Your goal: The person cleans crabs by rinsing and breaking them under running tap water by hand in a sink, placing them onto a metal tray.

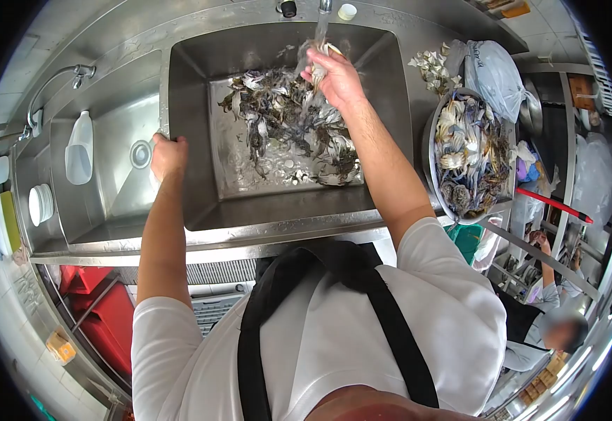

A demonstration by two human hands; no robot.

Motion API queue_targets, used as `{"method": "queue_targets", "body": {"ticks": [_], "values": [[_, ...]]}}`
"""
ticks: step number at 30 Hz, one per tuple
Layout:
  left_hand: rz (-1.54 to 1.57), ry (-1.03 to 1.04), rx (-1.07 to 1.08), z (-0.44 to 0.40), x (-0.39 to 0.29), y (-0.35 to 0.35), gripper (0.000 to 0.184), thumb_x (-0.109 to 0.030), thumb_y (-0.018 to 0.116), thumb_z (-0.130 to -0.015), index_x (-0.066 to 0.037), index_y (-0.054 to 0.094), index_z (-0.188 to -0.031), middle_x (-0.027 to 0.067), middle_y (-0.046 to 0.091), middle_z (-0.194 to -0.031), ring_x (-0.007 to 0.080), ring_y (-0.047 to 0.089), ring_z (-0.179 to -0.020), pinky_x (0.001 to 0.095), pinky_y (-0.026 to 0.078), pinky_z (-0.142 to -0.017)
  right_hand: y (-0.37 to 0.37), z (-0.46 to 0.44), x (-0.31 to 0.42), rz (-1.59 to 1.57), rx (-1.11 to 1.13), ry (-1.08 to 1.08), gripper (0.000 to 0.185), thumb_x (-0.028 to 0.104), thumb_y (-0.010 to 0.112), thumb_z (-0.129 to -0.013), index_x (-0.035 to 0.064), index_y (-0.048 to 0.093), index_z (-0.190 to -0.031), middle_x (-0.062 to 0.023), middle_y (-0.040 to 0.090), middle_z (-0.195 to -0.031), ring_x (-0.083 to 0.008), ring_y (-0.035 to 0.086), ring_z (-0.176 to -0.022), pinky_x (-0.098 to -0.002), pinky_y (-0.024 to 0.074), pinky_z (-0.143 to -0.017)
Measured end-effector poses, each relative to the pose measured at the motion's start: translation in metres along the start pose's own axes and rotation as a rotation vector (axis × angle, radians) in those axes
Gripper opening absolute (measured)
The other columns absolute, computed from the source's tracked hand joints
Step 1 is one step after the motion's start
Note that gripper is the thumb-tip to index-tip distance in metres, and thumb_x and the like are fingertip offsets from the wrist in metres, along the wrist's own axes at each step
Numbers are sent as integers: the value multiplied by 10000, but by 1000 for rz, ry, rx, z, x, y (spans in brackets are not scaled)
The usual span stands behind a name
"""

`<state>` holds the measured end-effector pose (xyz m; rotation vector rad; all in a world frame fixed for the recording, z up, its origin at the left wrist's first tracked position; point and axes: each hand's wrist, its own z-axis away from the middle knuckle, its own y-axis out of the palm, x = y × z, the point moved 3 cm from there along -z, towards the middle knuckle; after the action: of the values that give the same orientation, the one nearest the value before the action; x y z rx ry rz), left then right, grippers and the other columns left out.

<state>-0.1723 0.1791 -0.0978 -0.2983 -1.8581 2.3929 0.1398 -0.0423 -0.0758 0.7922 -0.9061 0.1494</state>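
Note:
My right hand is closed around a pale crab piece under the water running from the tap. Fingers and water hide part of it. Beneath, the deep steel sink holds a wet heap of dark and pale crab pieces, with small white scraps among them. My left hand is closed on the sink divider, left of the deep basin. To my right, a big metal bowl is piled with crabs, some pale, some bluish and brown.
A cut-open plastic jug lies in the left basin, near stacked white dishes. Pale scraps and a tied plastic bag sit behind the bowl. A red handle juts out at right. Another person works beyond.

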Motion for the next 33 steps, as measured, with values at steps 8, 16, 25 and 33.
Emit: {"method": "queue_targets", "body": {"ticks": [8, 16, 25, 33], "values": [[9, -5, -7, 2, -1, -2, 478, -363, 609, -836, -20, 481, -1144, 212, 697, -989, 380, 667, -969, 446, 507, -861, -5, -6, -4, -59, 40, 79, 192, 173, 647, -899, 60, 605, -1048, -58, 614, -880, -185, 613, -759, -379, 552, -752], [8, -11, -2, 1, -1, -1, 474, -361, 607, -834, -29, 485, -1150, 201, 697, -1002, 373, 665, -979, 444, 507, -864, -5, -2, -11, -136, 162, -14, 351, -9, 555, -888, 22, 543, -1237, -131, 625, -1064, -257, 644, -937, -446, 539, -882], [0, -27, -1, 2, -2, -1, 477, -364, 599, -835, -29, 485, -1154, 195, 699, -1002, 376, 666, -973, 445, 509, -863, -11, -8, -10, -69, 91, 7, 415, -92, 637, -811, -23, 528, -1206, -144, 624, -1097, -253, 647, -932, -421, 551, -825], [2, -12, -4, -1, 0, 2, 479, -362, 597, -834, -23, 485, -1152, 205, 697, -1003, 380, 665, -975, 453, 507, -865, -14, -4, -10, -7, 85, -2, 389, -72, 643, -814, -13, 521, -1178, -137, 645, -1086, -233, 650, -931, -406, 538, -818]]}}
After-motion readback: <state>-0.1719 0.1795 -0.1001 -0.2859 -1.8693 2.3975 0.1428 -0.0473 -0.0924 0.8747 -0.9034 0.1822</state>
